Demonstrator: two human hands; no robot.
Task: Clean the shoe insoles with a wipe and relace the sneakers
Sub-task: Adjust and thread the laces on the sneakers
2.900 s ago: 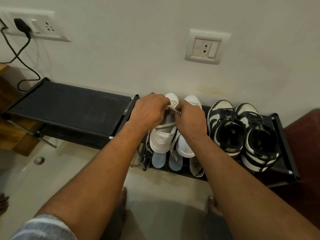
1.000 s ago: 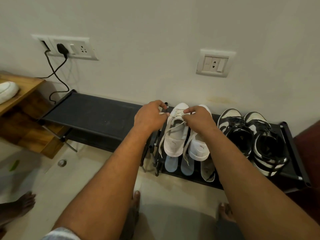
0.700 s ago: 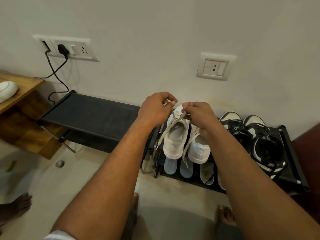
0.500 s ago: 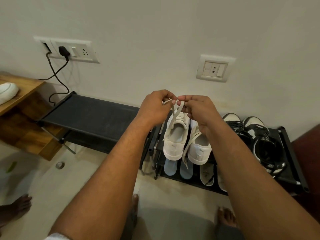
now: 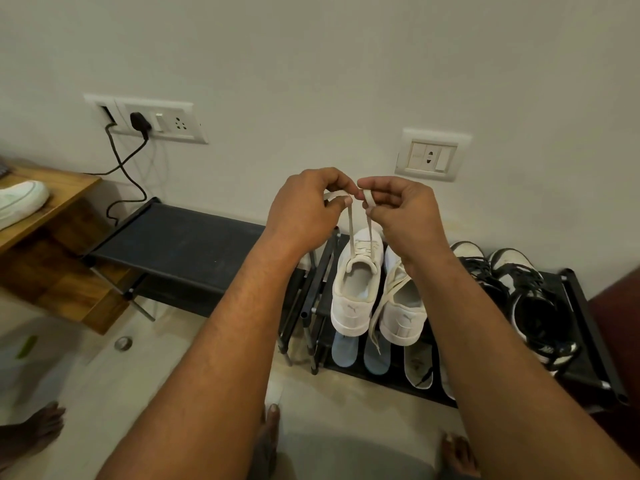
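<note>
We are pinching one end of the lace (image 5: pixel 350 226) in our left hand (image 5: pixel 308 209) and the other in our right hand (image 5: pixel 398 209), both raised above the white sneaker (image 5: pixel 356 282) standing beside its mate (image 5: pixel 403 306) on the black shoe rack (image 5: pixel 562 296).

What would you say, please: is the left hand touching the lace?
Touching: the head view shows the left hand pinching the lace above the white sneaker.

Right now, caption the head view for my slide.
Left hand and right hand pinch the lace ends of a white sneaker on the rack.
</note>
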